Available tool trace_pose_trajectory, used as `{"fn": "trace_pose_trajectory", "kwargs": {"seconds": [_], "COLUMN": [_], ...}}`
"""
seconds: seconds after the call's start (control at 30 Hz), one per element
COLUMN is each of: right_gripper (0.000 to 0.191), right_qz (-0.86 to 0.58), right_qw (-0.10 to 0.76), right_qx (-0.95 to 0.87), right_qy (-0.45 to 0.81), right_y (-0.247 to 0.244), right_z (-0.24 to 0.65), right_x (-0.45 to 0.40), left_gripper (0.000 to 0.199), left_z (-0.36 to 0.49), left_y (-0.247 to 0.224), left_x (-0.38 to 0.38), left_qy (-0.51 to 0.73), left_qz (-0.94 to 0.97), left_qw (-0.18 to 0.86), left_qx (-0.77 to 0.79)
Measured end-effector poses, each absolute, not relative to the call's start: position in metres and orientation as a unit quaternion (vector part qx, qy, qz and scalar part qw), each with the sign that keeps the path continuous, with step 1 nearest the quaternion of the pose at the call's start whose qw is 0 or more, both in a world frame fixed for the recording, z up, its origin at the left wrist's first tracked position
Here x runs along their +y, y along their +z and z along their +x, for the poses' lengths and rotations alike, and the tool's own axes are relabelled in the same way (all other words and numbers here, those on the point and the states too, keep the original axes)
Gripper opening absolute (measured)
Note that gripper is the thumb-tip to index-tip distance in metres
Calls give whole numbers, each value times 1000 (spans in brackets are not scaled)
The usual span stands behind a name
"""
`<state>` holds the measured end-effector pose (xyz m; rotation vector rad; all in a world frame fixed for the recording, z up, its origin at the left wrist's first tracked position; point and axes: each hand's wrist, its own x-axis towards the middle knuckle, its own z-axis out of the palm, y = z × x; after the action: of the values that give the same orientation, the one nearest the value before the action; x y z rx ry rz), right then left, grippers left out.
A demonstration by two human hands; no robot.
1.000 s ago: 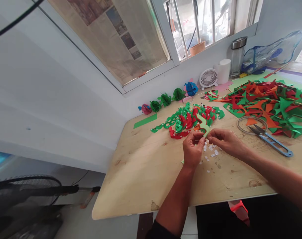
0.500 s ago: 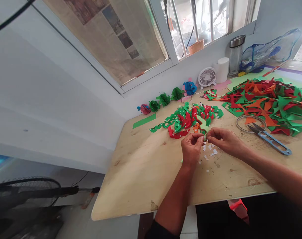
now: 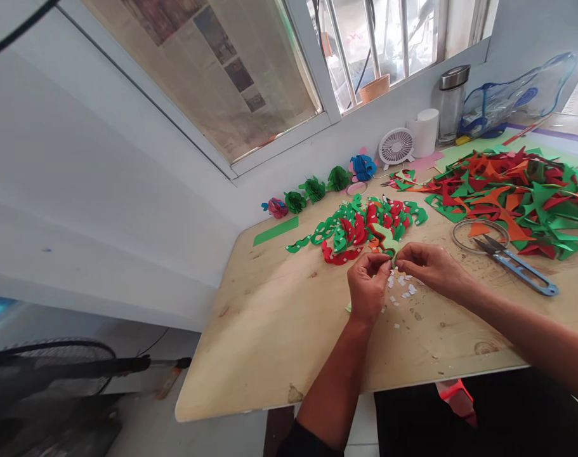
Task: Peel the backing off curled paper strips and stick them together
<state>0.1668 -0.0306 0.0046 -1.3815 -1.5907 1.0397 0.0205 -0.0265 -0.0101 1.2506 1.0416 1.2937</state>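
Observation:
Between my two hands is a light green wavy paper cut-out, its near end at my fingertips. My left hand is closed, thumb and fingers pinching that end. Close by on the right, my right hand has its fingertips pressed together at the same end; what lies between them is too small to make out. Just beyond lies a pile of red and green wavy paper cut-outs dotted with small white squares. Small white paper bits are scattered on the table below my hands.
Thread snips and a roll of tape lie to the right, before a heap of paper scraps. Along the wall stand paper balls, a small white fan and a glass bottle. A green strip lies at the table's far left.
The light green paper cut-out has tilted, its far end swinging left and lower. Both hands have stayed in nearly the same place.

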Motion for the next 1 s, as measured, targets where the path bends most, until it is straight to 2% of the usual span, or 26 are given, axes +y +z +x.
{"fn": "trace_pose_trajectory", "kwargs": {"seconds": [0.37,1.0], "right_gripper": [17,16], "right_qz": [-546,-558], "right_qw": [401,405], "right_qx": [-608,-601], "right_qy": [413,404], "right_y": [5,3], "right_z": [164,163], "right_x": [-31,-31], "left_gripper": [8,8], "left_z": [23,22], "left_y": [-4,1], "left_x": [-32,-34], "left_qy": [524,508], "left_qz": [579,618], "left_qw": [418,374], "left_qx": [464,470]}}
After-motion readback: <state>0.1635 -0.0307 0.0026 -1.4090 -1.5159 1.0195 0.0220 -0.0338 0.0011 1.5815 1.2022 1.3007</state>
